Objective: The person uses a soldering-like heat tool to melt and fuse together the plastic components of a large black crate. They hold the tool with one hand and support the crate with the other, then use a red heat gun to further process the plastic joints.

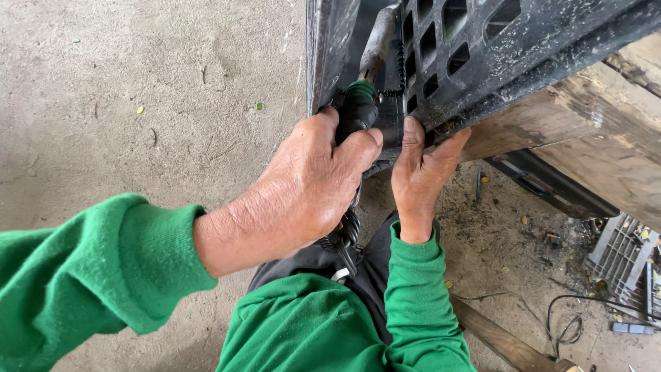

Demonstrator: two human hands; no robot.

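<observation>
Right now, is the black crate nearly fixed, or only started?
Hard to tell, probably midway. The black crate already rests on the wooden beam. The left hand presses a green-collared tool into its corner while the right hand steadies the edge. The seam is hidden, so what remains is unclear.

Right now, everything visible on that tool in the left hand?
The tool has a dark handle with a green collar and a dull, worn metal shaft running up between two black plastic crate panels. The left hand wraps the handle; a coiled black cord trails below. The right hand presses the crate beside it. Its tip is hidden.
</observation>
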